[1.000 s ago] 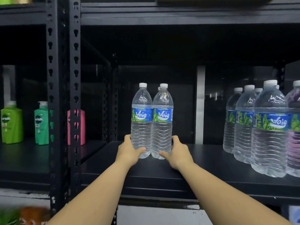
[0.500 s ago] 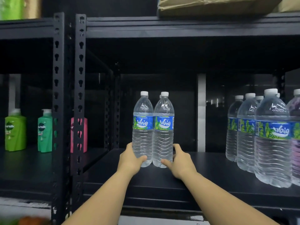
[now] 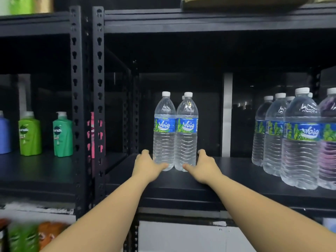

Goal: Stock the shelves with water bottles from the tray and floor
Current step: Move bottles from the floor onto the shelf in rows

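Bottles (image 3: 175, 135) upright btwn both hands (image 3: 177, 165).

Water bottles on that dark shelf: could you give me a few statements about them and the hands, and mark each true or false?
1. The two water bottles in the middle stand upright on the shelf. True.
2. The left hand and the right hand hold the pair low down, near the bottoms. True.
3. The caps on the bottles are red. False: they are white.
4. The group of bottles at the right lies on its side. False: those bottles stand upright too.
5. Green shampoo bottles stand on the neighbouring shelf to the left. True.
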Demonstrator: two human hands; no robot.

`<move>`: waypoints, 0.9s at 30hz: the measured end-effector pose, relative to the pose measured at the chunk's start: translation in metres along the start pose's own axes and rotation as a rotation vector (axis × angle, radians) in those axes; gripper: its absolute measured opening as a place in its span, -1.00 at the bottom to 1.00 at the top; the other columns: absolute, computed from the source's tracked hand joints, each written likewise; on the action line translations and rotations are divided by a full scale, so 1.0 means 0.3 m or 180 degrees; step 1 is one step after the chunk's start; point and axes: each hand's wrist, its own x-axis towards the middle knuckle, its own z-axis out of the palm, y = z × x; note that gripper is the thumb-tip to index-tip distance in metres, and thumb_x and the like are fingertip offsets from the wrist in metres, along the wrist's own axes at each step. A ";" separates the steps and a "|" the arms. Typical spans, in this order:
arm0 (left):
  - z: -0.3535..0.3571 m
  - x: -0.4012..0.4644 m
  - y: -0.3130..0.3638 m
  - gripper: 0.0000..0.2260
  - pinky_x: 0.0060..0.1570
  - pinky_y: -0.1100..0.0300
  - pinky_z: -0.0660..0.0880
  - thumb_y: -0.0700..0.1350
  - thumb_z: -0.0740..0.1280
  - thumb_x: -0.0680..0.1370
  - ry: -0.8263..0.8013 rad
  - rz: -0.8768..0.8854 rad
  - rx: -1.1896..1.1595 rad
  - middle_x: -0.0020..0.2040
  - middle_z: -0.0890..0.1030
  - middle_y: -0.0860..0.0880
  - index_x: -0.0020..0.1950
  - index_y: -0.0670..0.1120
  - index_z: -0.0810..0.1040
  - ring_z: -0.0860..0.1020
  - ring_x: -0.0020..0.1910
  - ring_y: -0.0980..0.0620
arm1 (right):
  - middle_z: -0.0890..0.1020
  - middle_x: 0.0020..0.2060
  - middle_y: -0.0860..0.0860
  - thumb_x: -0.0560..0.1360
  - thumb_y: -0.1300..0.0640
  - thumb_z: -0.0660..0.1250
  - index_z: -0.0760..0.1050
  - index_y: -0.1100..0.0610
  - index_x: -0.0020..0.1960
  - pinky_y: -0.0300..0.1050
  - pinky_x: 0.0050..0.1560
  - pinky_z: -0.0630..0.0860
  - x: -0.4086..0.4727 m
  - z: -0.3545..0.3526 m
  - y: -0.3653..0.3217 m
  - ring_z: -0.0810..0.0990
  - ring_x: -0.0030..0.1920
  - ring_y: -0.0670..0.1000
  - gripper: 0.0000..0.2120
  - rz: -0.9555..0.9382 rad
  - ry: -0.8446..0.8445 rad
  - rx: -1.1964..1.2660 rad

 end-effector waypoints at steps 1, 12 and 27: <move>-0.012 -0.025 -0.003 -0.39 -0.05 0.28 0.38 0.09 0.56 0.46 0.0049 0.0123 0.0003 0.36 0.49 -0.11 0.41 -0.09 0.44 0.50 0.18 -0.02 | 0.64 0.21 0.06 0.48 -0.19 0.46 0.36 0.06 0.34 0.01 0.09 0.57 -0.028 -0.005 -0.008 0.62 0.21 0.14 -0.43 -0.0081 0.0045 -0.0032; -0.095 -0.499 -0.145 -0.71 0.26 0.22 0.45 0.03 0.44 0.58 0.0353 0.1298 -0.0042 0.21 0.55 0.20 0.29 0.05 0.60 0.51 0.25 0.18 | 0.60 0.17 -0.13 0.59 -0.18 0.37 0.53 -0.01 0.29 -0.20 0.09 0.46 -0.554 0.017 -0.038 0.54 0.16 -0.08 -0.64 -0.0896 0.0425 -0.0259; 0.163 -1.258 -0.772 -0.58 0.22 0.30 0.39 0.06 0.44 0.60 -0.1028 -0.0112 0.0193 0.33 0.55 0.11 0.43 0.03 0.52 0.51 0.33 0.14 | 0.58 0.37 -0.10 0.54 -0.30 0.38 0.50 -0.02 0.42 0.00 0.36 0.51 -1.270 0.460 0.432 0.51 0.40 -0.02 -0.44 -0.0158 -0.1249 -0.0108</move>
